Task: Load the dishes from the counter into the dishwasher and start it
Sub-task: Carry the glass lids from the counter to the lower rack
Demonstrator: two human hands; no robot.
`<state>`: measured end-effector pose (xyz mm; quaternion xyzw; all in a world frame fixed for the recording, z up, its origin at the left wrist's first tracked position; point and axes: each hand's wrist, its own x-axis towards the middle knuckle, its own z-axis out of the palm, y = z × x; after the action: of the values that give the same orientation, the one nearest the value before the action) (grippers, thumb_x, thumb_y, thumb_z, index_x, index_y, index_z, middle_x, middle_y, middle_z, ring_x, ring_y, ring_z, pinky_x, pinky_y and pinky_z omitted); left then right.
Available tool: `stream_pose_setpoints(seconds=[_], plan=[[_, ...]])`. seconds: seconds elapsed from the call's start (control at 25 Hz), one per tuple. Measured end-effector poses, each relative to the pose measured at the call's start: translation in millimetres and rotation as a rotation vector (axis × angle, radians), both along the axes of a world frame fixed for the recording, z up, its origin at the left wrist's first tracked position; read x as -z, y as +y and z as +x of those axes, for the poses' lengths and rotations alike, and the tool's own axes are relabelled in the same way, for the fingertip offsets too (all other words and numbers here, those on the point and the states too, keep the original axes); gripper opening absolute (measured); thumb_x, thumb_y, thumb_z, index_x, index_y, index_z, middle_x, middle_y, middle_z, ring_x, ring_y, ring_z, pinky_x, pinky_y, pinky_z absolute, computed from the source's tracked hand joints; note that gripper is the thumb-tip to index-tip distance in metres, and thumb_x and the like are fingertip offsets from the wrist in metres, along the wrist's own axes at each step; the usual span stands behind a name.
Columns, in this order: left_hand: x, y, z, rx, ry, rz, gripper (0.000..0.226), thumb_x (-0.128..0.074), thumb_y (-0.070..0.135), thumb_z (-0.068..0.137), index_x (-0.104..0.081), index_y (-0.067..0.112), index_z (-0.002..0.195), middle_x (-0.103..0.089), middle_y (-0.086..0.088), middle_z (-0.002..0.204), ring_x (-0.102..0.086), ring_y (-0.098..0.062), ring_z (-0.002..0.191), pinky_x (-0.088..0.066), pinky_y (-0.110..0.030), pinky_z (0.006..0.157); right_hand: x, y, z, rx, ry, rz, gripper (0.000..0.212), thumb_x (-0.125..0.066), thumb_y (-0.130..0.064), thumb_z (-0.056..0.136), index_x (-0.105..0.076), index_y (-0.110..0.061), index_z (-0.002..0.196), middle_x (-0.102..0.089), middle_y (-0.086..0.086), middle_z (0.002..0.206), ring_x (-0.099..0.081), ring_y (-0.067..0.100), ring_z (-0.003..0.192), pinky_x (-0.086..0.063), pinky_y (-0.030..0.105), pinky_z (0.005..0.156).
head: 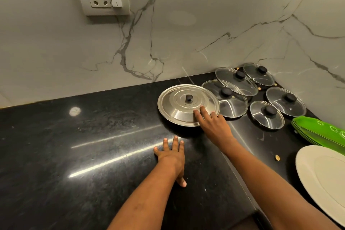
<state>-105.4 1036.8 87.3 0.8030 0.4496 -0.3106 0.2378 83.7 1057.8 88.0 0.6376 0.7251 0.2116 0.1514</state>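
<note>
Right hand (214,127) lays straight fingers (197,115) on the steel lid (179,106), flat on the black counter (93,136) beside the glass lids (233,103). Left hand (171,155) rests flat, holding nothing. Best bet: pinch the knob (189,97), lift straight up.

Open black worktop (74,145) spreads left of the steel lid (179,106). To its right, five glass lids (233,102) crowd the corner, some overlapping; green plates (321,130) and a white plate (324,177) fill the right edge.
</note>
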Motion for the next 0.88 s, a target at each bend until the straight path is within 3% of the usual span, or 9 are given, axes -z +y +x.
stream_pose_setpoints(seconds=[0.12,0.2,0.28,0.36,0.44,0.56,0.72,0.88], plan=[[-0.3,-1.2,-0.3,0.009,0.008,0.017,0.138,-0.083,0.05,0.07,0.024,0.017,0.152,0.034,-0.006,0.157,0.023,-0.043,0.145,-0.005,-0.068,0.115,-11.9,0.8,-7.2,-0.063,0.101,0.185,0.051,-0.065,-0.001,0.077,-0.055,0.0,0.127,-0.061,0.025,0.123,-0.069,0.035,0.081,-0.058,0.04,0.062],[0.0,-0.7,-1.3,-0.001,-0.003,0.022,0.138,-0.083,0.049,0.07,0.023,0.018,0.152,0.034,-0.005,0.157,0.022,-0.041,0.146,-0.005,-0.067,0.115,-27.3,5.3,-17.5,-0.075,0.229,0.34,0.029,-0.06,0.003,0.082,-0.061,-0.002,0.111,-0.068,0.017,0.103,-0.069,0.028,0.075,-0.057,0.036,0.057],[-0.2,-1.7,-2.6,-0.004,-0.01,0.027,0.139,-0.084,0.05,0.07,0.024,0.019,0.152,0.034,-0.004,0.157,0.022,-0.04,0.146,-0.005,-0.067,0.115,-45.1,6.1,-30.6,0.016,0.417,0.482,0.017,-0.06,0.005,0.082,-0.061,-0.008,0.093,-0.065,0.008,0.078,-0.065,0.025,0.063,-0.05,0.033,0.05],[-0.2,-2.3,-4.2,0.007,-0.02,0.04,0.138,-0.084,0.05,0.069,0.023,0.02,0.152,0.033,-0.003,0.158,0.021,-0.039,0.146,-0.005,-0.067,0.115,-56.2,0.8,-41.9,0.189,0.637,0.645,0.011,-0.06,0.003,0.084,-0.058,-0.008,0.085,-0.062,0.009,0.068,-0.061,0.03,0.06,-0.04,0.032,0.051],[-0.5,-1.7,-5.6,0.007,-0.046,0.051,0.138,-0.085,0.049,0.069,0.021,0.02,0.153,0.031,-0.002,0.159,0.021,-0.038,0.147,-0.004,-0.066,0.115,-62.6,-10.6,-49.9,0.437,0.953,0.758,0.005,-0.052,-0.005,0.092,-0.056,-0.004,0.091,-0.065,0.019,0.08,-0.061,0.038,0.074,-0.034,0.034,0.058],[-1.3,-0.9,-9.8,-0.009,-0.102,0.071,0.138,-0.086,0.048,0.067,0.016,0.021,0.155,0.026,-0.002,0.161,0.019,-0.036,0.148,-0.004,-0.066,0.116,-57.5,-29.0,-46.3,0.743,1.398,0.828,0.016,-0.045,-0.012,0.099,-0.053,0.001,0.103,-0.064,0.024,0.101,-0.059,0.039,0.093,-0.028,0.032,0.066],[6.7,-5.7,-23.8,-0.013,-0.203,0.14,0.138,-0.084,0.055,0.065,0.01,0.014,0.156,0.018,-0.006,0.163,0.013,-0.034,0.15,-0.005,-0.059,0.12,-41.7,-64.3,-32.9,0.908,1.622,0.93,0.023,-0.046,-0.017,0.1,-0.056,0.0,0.11,-0.061,0.016,0.106,-0.055,0.028,0.096,-0.033,0.029,0.073],[13.7,-18.2,-39.1,-0.052,-0.241,0.212,0.13,-0.071,0.067,0.073,0.013,0.012,0.155,0.018,-0.01,0.163,0.01,-0.034,0.15,-0.005,-0.053,0.121,-20.6,-103.0,-22.5,0.933,1.907,0.993,0.012,-0.053,-0.015,0.095,-0.063,-0.008,0.094,-0.063,0.006,0.087,-0.058,0.023,0.082,-0.046,0.034,0.073]])
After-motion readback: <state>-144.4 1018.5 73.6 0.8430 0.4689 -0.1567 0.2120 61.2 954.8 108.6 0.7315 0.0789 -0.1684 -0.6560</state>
